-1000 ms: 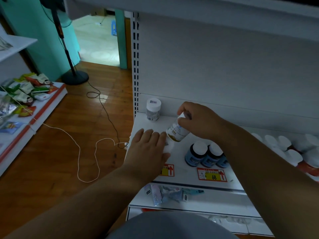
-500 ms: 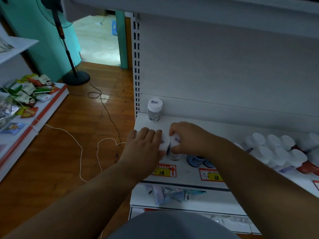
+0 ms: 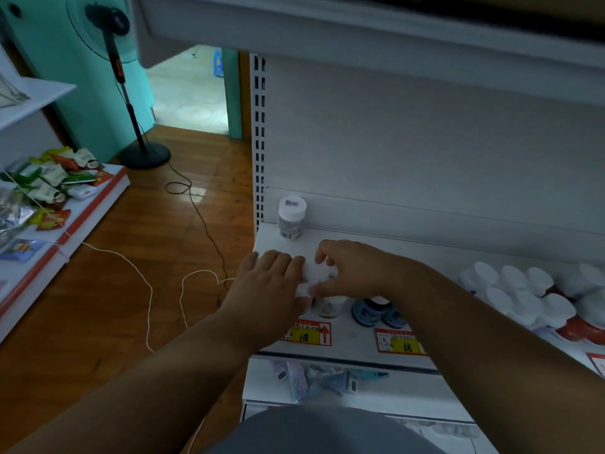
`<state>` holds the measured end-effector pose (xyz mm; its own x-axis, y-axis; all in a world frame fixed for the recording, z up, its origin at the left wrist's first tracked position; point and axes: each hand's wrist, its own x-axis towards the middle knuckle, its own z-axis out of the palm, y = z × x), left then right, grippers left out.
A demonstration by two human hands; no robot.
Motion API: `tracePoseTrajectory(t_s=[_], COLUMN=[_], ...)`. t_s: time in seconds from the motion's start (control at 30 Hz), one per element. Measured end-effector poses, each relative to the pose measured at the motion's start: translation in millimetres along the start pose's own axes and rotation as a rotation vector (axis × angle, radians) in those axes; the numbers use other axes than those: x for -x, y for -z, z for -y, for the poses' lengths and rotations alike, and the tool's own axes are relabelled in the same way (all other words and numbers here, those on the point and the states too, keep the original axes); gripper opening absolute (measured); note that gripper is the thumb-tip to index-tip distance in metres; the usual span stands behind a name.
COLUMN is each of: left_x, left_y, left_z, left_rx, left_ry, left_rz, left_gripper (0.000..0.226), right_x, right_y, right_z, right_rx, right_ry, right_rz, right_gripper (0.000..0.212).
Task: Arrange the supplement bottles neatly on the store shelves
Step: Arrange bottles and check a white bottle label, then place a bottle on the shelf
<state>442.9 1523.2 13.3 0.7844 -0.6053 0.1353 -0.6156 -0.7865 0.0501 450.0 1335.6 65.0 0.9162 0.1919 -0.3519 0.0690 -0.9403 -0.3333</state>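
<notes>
On the white shelf (image 3: 343, 244) my left hand (image 3: 268, 286) grips a white-capped bottle (image 3: 302, 290) near the front left corner. My right hand (image 3: 357, 270) curls round the cap of a second white-capped bottle (image 3: 329, 306) with a pale label, standing right beside the first. The two caps touch between my hands. A lone white bottle (image 3: 291, 217) stands upright at the back left. Two dark blue bottles (image 3: 371, 312) sit just right of my right hand, partly hidden by my wrist.
A cluster of several white-capped red bottles (image 3: 523, 293) crowds the shelf's right side. Yellow price tags (image 3: 307, 334) line the front edge. Packets (image 3: 314, 378) lie on the shelf below. A fan stand (image 3: 144, 155), cords and a snack shelf (image 3: 49, 191) are at left.
My right hand brought the pale-labelled bottle down from a tilted hold and stood it beside the bottle under my left hand. Both hands now stay close together on the two caps.
</notes>
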Motion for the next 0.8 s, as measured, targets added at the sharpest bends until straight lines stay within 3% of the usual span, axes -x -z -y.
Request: tracePoseTrajectory(t_s=[0.1, 0.2, 0.37, 0.63, 0.7, 0.8], left_x=[0.5, 0.1, 4.6, 17.2, 18.5, 17.8], left_y=[4.0, 12.6, 24.2, 27.1, 28.4, 32.5], left_z=[-0.1, 0.8, 9.4, 17.9, 19.4, 21.7], left_rx=[0.028, 0.062, 0.175, 0.236, 0.262, 0.338], left_ry=[0.005, 0.025, 0.113, 0.152, 0.165, 0.211], left_rz=[-0.025, -0.077, -0.165, -0.221, -0.239, -0.302], left_gripper=[0.068, 0.068, 0.059, 0.056, 0.055, 0.054], right_x=[-17.7, -53.8, -104.4, -118.3, -117.7, -101.5], right_y=[15.6, 26.9, 18.2, 4.8, 6.9, 16.4], right_z=[2.3, -0.1, -0.2, 10.7, 12.1, 13.2], right_rx=[-0.180, -0.175, 0.013, 0.054, -0.012, -0.351], right_ry=[-0.016, -0.034, 0.000, 0.086, 0.101, 0.059], right_rz=[-0.142, -0.329, -0.278, -0.423, -0.423, -0.508], right_gripper=[0.041, 0.036, 0.046, 0.026, 0.026, 0.028])
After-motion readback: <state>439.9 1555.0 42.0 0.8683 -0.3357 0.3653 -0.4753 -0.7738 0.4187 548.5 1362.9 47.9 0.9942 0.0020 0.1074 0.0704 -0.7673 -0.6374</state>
